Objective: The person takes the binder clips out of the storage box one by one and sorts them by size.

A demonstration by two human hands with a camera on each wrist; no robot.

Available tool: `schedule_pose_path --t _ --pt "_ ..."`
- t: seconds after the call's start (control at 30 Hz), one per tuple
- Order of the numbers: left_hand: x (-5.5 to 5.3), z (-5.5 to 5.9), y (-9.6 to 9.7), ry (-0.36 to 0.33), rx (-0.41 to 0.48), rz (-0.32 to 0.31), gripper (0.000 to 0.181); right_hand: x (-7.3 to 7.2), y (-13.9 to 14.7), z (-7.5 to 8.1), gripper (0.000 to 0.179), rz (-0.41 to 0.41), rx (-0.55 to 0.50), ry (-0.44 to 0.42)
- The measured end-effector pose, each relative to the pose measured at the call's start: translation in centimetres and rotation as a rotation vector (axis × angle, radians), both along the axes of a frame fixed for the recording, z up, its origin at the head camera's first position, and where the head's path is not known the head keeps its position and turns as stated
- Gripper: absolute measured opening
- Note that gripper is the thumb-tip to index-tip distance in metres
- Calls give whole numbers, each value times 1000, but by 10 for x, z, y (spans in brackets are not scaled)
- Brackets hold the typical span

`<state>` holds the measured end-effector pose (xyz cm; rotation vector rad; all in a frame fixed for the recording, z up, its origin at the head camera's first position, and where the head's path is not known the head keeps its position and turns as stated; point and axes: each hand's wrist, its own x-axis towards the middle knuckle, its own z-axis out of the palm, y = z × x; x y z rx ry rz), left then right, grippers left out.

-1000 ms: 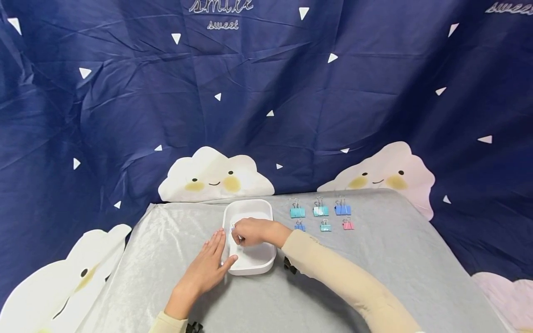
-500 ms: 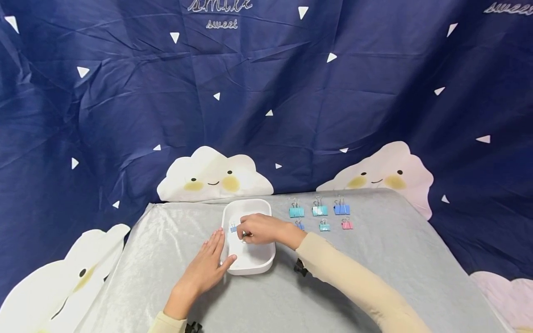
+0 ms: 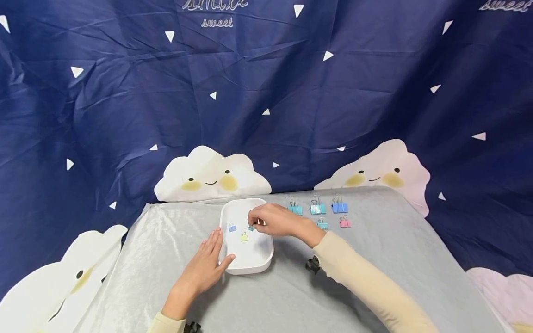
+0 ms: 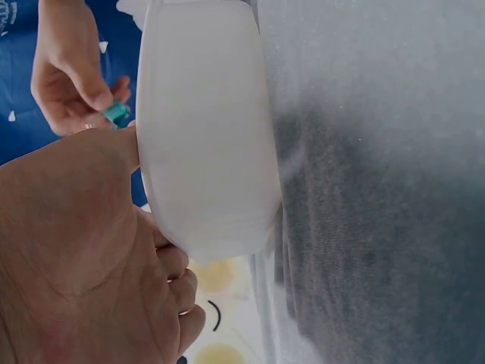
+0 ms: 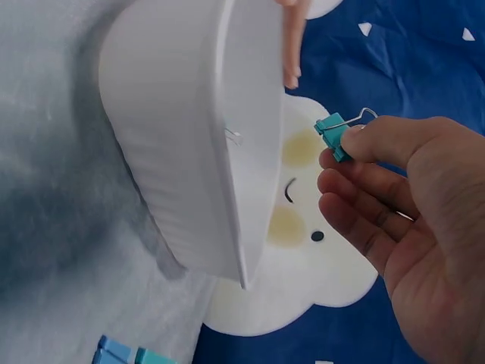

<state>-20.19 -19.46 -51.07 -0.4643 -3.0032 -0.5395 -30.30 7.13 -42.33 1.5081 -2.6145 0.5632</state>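
My right hand (image 3: 276,221) is over the right side of the white box, pinching a small teal binder clip (image 5: 334,136) between thumb and forefinger. The clip's wire handle sticks out by the thumb in the right wrist view. My left hand (image 3: 205,263) lies along the box's left side, its long fingers straight and touching the rim, the thumb at the near left corner. Inside the white box (image 3: 250,269) lie a small blue binder clip (image 3: 232,228) and a yellow one (image 3: 244,237).
Right of the box, binder clips lie in rows on the grey cloth (image 3: 258,305): a large teal-and-white clip (image 3: 318,209), a large blue clip (image 3: 339,207), a small teal clip (image 3: 322,224) and a pink clip (image 3: 344,222). A dark blue curtain (image 3: 241,115) hangs behind.
My right hand has lifted from low in the box and drawn right with the teal binder clip. The blue and yellow clips in the box are now uncovered. My left hand stays put.
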Motion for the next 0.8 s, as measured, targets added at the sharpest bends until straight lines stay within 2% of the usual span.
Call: schedule_pose_path --t 0.13,0.43,0.57,0.8 --pt "1 2 0 -13 -2 6 87 1 14 7 10 -7 -54 -4" --pt "3 5 1 -7 1 -1 86 3 46 15 10 -78 -125 -15" --pt "3 4 1 -4 1 -4 86 5 58 14 9 -111 -141 -32" --pt "3 2 1 10 6 -4 87 6 76 2 8 -124 -180 -33"
